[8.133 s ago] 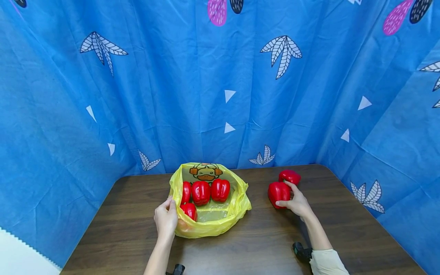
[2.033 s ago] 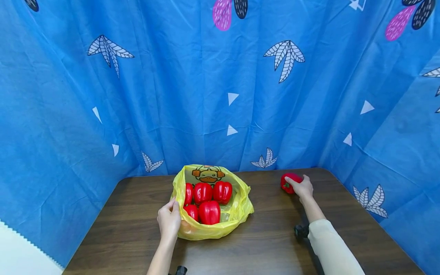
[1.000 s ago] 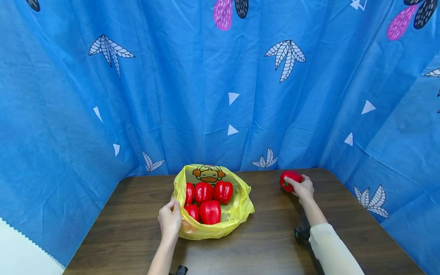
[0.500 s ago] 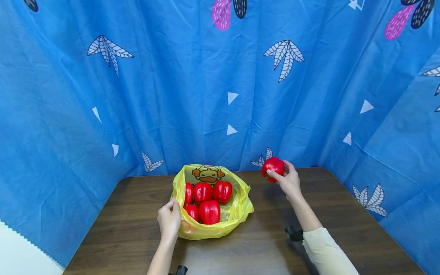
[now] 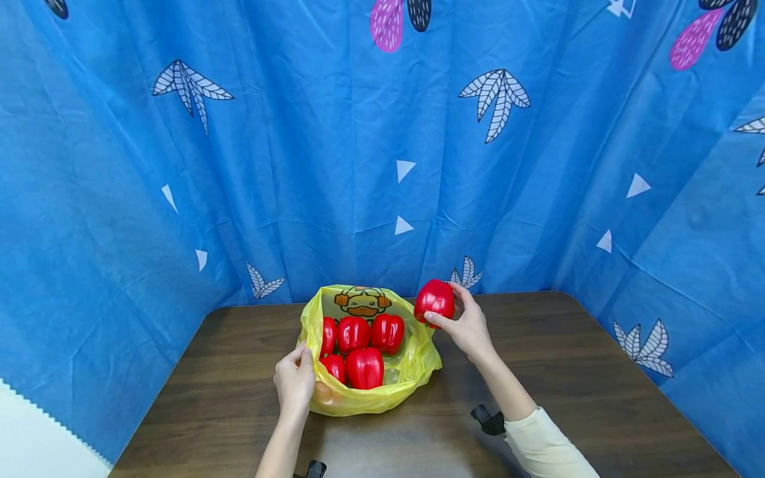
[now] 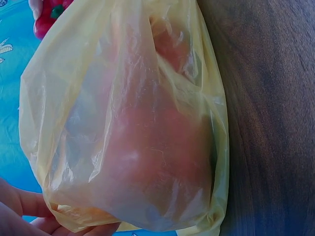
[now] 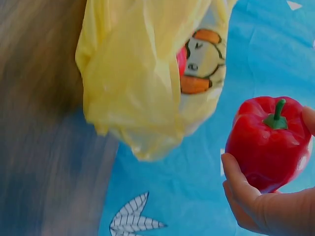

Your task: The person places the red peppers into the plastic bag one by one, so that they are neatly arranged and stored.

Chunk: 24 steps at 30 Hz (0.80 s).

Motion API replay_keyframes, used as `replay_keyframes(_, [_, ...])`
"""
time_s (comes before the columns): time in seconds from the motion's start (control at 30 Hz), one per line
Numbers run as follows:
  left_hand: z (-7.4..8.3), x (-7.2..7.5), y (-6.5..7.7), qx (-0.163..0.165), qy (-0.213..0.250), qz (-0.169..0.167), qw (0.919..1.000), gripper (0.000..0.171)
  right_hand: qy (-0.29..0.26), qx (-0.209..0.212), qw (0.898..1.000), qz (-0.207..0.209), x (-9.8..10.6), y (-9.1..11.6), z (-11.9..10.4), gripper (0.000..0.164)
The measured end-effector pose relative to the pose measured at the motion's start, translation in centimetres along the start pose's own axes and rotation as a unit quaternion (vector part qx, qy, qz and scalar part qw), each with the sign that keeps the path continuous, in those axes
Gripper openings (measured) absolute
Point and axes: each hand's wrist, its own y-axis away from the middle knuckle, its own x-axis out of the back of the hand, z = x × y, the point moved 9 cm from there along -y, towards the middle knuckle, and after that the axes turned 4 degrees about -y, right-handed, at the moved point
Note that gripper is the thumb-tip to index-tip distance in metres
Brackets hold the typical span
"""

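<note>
A yellow plastic bag (image 5: 352, 401) with a duck print stands with its mouth spread wide on the table, several red bell peppers (image 5: 365, 369) inside. My left hand (image 5: 295, 382) pinches the bag's left rim; the left wrist view shows the thin film (image 6: 147, 147) with reddish shapes behind it. In my right hand (image 5: 469, 325) is another red bell pepper (image 5: 434, 302), held in the air just beside the bag's right rim. Its green stem (image 7: 278, 115) shows in the right wrist view, with fingers and thumb on either side of the pepper (image 7: 266, 147).
The dark wooden table (image 5: 227, 398) extends on both sides of the bag. A blue patterned curtain (image 5: 311, 166) hangs behind the table and along its sides.
My right hand has picked the last loose bell pepper off the table's right side and carried it left to the bag. Earlier, another pepper went into the bag. The left hand keeps its hold.
</note>
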Motion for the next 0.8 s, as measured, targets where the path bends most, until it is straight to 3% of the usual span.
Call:
replay_keyframes(0.53, [0.0, 0.0, 0.0, -0.009, 0.000, 0.000, 1.0000, 0.036, 0.057, 0.051, 0.995, -0.063, -6.0, 1.7, 0.0, 0.081])
replay_keyframes(0.8, [0.1, -0.1, 0.0, -0.013, 0.010, 0.002, 0.9999, 0.036, 0.093, 0.038, 0.989, -0.105, -7.6, 2.4, 1.1, 0.083])
